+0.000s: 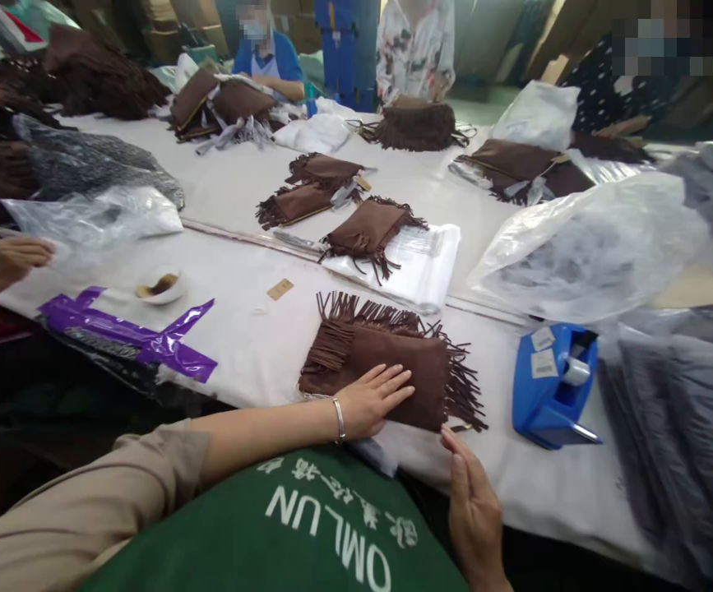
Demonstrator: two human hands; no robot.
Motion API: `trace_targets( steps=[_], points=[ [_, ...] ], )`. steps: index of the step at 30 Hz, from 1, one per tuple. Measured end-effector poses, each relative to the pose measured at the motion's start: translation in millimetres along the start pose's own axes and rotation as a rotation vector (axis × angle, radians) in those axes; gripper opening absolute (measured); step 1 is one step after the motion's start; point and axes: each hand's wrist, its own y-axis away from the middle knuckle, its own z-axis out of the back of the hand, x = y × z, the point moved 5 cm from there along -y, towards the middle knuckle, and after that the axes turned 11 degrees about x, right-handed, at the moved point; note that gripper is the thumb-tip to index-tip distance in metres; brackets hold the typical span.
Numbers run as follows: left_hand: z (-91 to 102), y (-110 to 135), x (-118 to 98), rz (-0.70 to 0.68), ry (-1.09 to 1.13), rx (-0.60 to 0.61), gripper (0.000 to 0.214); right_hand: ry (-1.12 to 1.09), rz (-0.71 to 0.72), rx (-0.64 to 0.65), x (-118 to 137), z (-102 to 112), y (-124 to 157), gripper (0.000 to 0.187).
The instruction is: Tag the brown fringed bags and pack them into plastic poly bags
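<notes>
A brown suede bag with long fringes lies flat on the white table right in front of me. My left hand, with a silver bangle at the wrist, rests palm down on the bag's upper face, its fingers close together. My right hand stands lower, near the bag's bottom right corner, with its fingers spread and nothing in them. A bit of clear plastic shows under the bag's lower edge. My arm and green apron hide the table's near edge.
A blue tape dispenser stands to the right, beside grey bagged goods. On the left lie a purple plastic strip, a small white dish and a co-worker's hand. Several more fringed bags and plastic bags cover the table beyond.
</notes>
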Motion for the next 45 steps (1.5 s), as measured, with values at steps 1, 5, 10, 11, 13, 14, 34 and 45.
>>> trace_targets(
  steps=[1, 5, 10, 11, 13, 14, 34, 45],
  points=[
    [-2.0, -8, -3, -0.01, -0.027, -0.002, 0.08, -0.15, -0.131, -0.008, -8, 2, 6, 0.042],
    [-5.5, -32, -8, -0.055, -0.124, -0.058, 0.062, -0.773, -0.45, 0.187, -18, -13, 11, 0.064],
    [8.8, -21, -8, -0.148, -0.102, -0.153, 0.052, -1.404, -0.418, 0.443, 10, -34, -16, 0.08],
    [12.0, -16, -10, -0.164, -0.093, -0.158, 0.053, -1.468, -0.34, 0.419, 15, -34, -27, 0.078],
    [16.1, -7, -13, -0.18, -0.08, -0.159, 0.054, -1.503, -0.22, 0.31, 18, -33, -49, 0.072],
    [16.9, -3, -15, -0.181, -0.074, -0.157, 0.054, -1.48, -0.183, 0.253, 16, -33, -60, 0.072],
    [-8.5, -8, -14, -0.244, -0.098, -0.139, 0.023, 0.416, 0.318, 0.187, 55, -43, -128, 0.053],
    [45.8, 13, 38, -0.338, 0.455, 0.007, 0.026, -0.368, 0.274, 0.277, 80, 0, -86, 0.051]
  ],
)
